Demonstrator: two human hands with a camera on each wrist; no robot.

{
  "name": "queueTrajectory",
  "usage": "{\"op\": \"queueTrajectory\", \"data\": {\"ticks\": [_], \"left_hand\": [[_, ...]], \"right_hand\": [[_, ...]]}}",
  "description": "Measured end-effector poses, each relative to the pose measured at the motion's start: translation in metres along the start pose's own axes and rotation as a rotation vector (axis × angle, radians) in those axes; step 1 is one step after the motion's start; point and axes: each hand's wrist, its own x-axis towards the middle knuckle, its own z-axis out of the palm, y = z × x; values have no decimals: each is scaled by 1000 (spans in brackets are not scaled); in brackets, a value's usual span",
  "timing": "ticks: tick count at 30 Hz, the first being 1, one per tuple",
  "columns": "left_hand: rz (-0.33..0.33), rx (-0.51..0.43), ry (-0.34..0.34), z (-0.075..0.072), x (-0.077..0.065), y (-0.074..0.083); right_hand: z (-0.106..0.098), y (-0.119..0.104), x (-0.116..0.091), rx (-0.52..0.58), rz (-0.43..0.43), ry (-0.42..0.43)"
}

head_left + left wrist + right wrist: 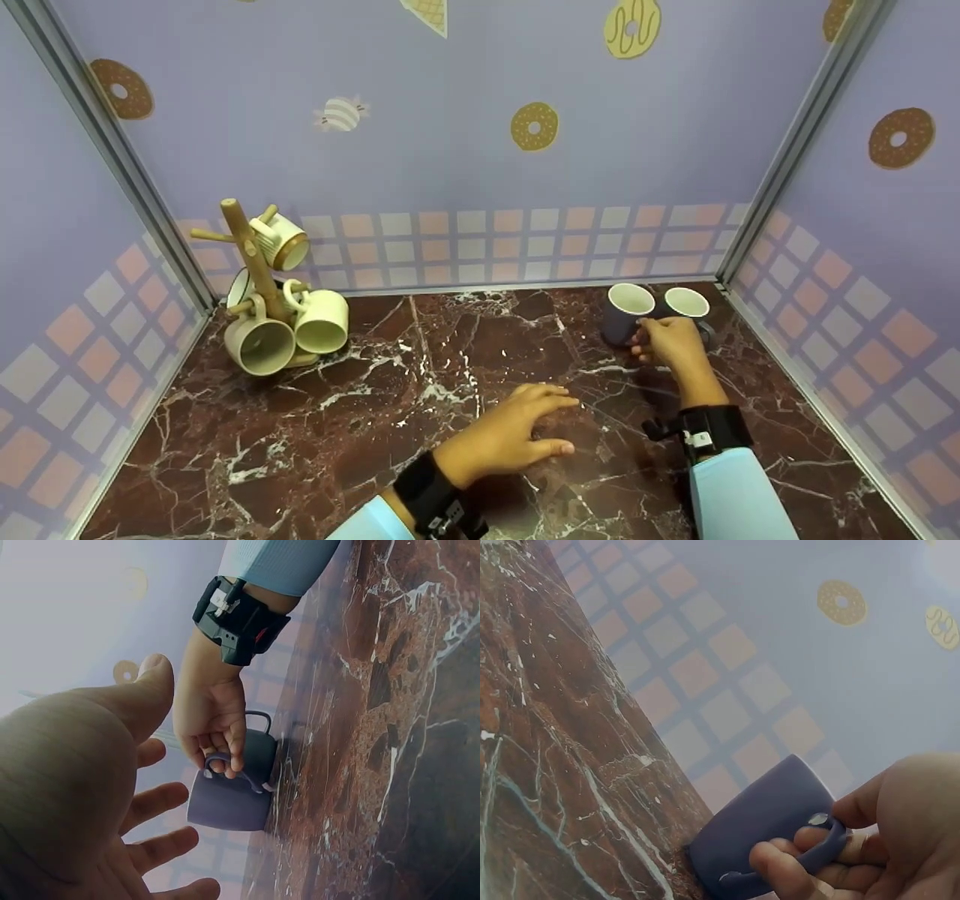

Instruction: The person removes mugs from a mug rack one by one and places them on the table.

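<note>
At the back right, a dark purple mug with a pale inside stands upright. My right hand grips its handle, fingers hooked through the loop and thumb on top, as the right wrist view shows on the mug. Its base seems to be on the tabletop. Just to its right is a second dark mug, blue-grey in the left wrist view, partly hidden behind the right hand. My left hand hovers over the middle front of the table, fingers spread and holding nothing.
A wooden mug tree stands at the back left. On its pegs hang a white mug with a tan base, a cream mug, a beige mug and another partly hidden behind. Patterned walls enclose the marbled table.
</note>
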Motion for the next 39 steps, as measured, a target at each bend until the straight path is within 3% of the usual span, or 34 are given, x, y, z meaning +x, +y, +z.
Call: {"op": "queueTrajectory", "data": {"ticks": [5, 8, 12, 16, 23, 33, 39], "left_hand": [[-25, -25, 25, -2, 1, -5], [-47, -45, 42, -4, 2, -8], [-66, -43, 67, -7, 2, -11], [-71, -46, 108, -11, 1, -15], [-89, -87, 209, -23, 2, -24], [-166, -108, 383, -39, 0, -39], [-200, -139, 560, -53, -3, -48]], "right_hand": [[-8, -3, -5, -366, -152, 150], [-10, -9, -10, -512, -208, 244], [-6, -20, -19, -549, -249, 297], [5, -31, -27, -530, -355, 322], [35, -43, -38, -437, -535, 222], [73, -45, -55, -516, -679, 18], [91, -46, -63, -535, -821, -115]]}}
